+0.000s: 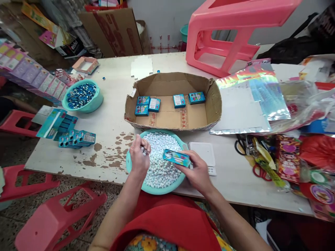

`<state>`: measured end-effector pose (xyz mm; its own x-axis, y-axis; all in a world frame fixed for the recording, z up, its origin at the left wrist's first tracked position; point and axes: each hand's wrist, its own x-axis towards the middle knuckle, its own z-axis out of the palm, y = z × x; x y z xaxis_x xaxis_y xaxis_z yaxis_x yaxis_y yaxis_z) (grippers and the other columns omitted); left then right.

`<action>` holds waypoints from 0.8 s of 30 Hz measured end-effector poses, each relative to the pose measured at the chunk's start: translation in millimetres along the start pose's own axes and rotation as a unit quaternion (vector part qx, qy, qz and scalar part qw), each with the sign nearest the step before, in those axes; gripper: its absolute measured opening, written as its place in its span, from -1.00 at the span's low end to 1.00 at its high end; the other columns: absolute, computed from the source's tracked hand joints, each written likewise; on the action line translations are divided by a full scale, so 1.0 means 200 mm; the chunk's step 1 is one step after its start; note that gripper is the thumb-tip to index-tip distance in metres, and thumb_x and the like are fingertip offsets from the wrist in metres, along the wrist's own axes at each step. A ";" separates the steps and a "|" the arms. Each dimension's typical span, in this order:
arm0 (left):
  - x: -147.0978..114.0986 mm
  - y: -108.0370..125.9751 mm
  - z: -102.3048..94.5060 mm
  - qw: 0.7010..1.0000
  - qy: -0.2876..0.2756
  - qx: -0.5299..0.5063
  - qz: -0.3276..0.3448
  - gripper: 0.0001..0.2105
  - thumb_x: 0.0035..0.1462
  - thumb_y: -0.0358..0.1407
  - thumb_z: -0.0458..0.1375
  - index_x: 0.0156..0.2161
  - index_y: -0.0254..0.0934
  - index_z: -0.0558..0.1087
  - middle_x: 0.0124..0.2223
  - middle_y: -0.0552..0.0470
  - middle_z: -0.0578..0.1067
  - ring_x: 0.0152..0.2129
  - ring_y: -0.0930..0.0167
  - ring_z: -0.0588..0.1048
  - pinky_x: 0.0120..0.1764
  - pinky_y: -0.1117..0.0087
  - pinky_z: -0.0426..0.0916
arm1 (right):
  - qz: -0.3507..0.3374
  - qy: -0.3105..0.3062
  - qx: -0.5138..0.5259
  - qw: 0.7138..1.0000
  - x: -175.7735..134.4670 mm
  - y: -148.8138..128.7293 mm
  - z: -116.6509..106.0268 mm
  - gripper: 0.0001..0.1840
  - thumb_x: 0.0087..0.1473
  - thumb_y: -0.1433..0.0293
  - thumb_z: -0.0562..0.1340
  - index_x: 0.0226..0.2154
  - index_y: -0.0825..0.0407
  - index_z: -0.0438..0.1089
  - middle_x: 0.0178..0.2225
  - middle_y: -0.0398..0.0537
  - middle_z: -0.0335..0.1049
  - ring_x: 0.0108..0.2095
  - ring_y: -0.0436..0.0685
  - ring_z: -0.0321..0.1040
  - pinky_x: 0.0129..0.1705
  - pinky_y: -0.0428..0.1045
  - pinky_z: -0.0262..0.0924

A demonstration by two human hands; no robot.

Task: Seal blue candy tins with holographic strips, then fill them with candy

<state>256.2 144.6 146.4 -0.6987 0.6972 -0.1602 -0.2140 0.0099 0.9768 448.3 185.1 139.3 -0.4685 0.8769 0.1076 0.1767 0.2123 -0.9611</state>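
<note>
My left hand [140,155] is closed around several small pale pellets, some showing between its fingers, above the left side of a turquoise basin [158,191]. The basin is filled with loose pellets [162,174] in white and pale tints. My right hand [197,170] grips a small blue printed box [176,157] by its right end, over the basin's right side. Whether the box's end is unsealed, I cannot make out. Just beyond the basin stands a cut-down cardboard carton [170,82], with several similar blue boxes [179,101] lying inside.
A white scale [202,153] sits right of the basin. At left are flattened and standing blue boxes [87,137] and a bowl [90,106] of shiny blue pieces. Silvery pouches [240,111], scissors [260,172] and packets crowd the right. A pink stool [193,45] lies on the table's far side.
</note>
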 end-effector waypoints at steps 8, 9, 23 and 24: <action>0.54 -0.06 -0.19 0.843 -0.078 0.492 0.203 -0.76 0.17 -0.20 0.03 -0.10 -0.22 0.38 -0.12 -0.04 0.45 -0.17 0.33 0.42 -0.09 0.30 0.31 | 0.127 0.246 -0.109 0.955 -0.07 0.47 -0.34 -0.48 -0.17 0.10 0.36 -0.19 0.06 0.39 -0.25 -0.01 0.39 -0.26 0.16 0.34 -0.16 0.10 0.29; 0.68 -0.05 -0.16 0.820 -0.086 0.526 0.207 -0.74 0.17 -0.21 0.02 -0.06 -0.23 0.35 -0.08 -0.06 0.43 -0.15 0.32 0.41 -0.08 0.31 0.30 | 0.140 0.265 -0.115 0.947 -0.07 0.54 -0.34 -0.46 -0.19 0.09 0.36 -0.19 0.07 0.39 -0.25 0.00 0.39 -0.25 0.17 0.34 -0.14 0.12 0.28; 1.54 -0.38 -0.01 0.511 -0.287 0.810 0.025 -0.11 -0.39 -0.10 0.35 0.11 -0.30 0.14 0.13 -0.38 0.19 0.09 -0.07 0.15 0.02 -0.17 0.04 | 0.162 0.336 -0.134 0.918 -0.24 0.54 -0.32 -0.48 -0.06 0.19 0.31 -0.03 0.02 0.31 0.05 0.10 0.17 0.04 0.27 0.23 0.00 0.25 0.26; 1.52 -0.36 0.00 0.518 -0.297 0.802 0.008 -0.12 -0.42 -0.12 0.36 0.09 -0.30 0.17 0.12 -0.37 0.21 0.07 -0.07 0.17 0.02 -0.15 0.06 | 0.154 0.339 -0.136 0.918 -0.24 0.51 -0.32 -0.53 -0.04 0.21 0.31 -0.07 0.02 0.34 0.05 0.10 0.17 0.02 0.27 0.25 -0.01 0.25 0.27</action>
<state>59.1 355.2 27.5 -0.2553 0.7998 -0.5432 0.9644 0.2509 -0.0839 544.8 191.6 52.3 0.2695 0.9609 0.0637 0.4628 -0.0712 -0.8836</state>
